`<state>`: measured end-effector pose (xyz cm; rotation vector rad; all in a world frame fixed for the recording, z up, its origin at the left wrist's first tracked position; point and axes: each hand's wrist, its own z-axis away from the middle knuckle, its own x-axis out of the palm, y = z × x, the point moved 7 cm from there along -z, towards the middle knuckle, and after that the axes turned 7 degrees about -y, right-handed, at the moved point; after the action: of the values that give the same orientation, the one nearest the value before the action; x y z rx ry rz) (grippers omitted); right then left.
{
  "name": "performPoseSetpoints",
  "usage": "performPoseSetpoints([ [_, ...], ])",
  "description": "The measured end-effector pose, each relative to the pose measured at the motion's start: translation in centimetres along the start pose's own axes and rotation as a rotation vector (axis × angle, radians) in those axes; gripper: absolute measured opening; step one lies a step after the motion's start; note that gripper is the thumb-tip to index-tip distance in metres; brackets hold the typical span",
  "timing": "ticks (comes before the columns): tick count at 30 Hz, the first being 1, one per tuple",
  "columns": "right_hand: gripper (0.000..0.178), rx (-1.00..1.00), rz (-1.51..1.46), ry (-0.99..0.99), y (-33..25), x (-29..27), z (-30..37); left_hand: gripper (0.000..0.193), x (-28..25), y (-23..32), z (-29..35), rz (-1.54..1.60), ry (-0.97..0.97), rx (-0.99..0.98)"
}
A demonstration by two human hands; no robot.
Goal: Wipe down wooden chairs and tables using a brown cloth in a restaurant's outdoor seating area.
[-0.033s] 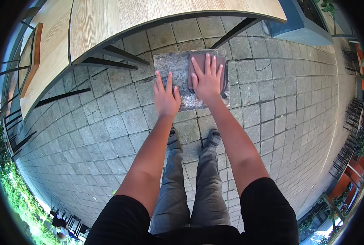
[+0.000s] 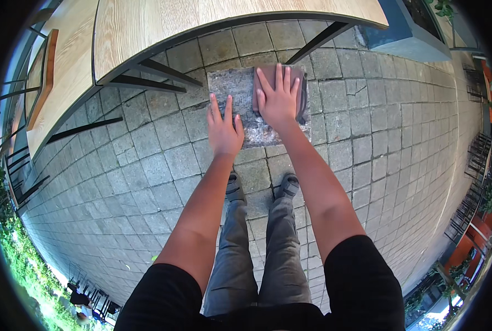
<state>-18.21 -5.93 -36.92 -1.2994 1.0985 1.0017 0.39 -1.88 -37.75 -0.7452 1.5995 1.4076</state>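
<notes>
- Cloth (image 2: 270, 73), one, brown and folded, lies on the right part of the board, pressed under the right grip (image 2: 280, 105).
- Right grip: flat and spread, all five digits apart, palm down on the cloth and not clamped around it.
- Left grip (image 2: 224, 129): fingers apart, laid over the near left corner of the board, with no object visible in it.
- Board (image 2: 237, 83): one, grey and stained, beneath both hands; whether it is raised off the paving, I cannot tell.
- Shoes (image 2: 235, 188): two, dark, standing apart on the grey paving (image 2: 157, 132).
- Table (image 2: 201, 16): pale wood, two top sections showing, beyond the board.
</notes>
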Motion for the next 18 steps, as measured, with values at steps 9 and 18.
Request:
performPoseSetpoints([
  [9,0.062,-0.004,0.070,-0.119,0.2,1.4,-6.0,0.059,0.2,-0.4,-0.6,0.041,0.038,0.014],
  [18,0.067,-0.021,-0.086,-0.112,-1.8,0.0,10.3,0.066,-1.1,-0.2,0.1,0.175,0.095,-0.097],
])
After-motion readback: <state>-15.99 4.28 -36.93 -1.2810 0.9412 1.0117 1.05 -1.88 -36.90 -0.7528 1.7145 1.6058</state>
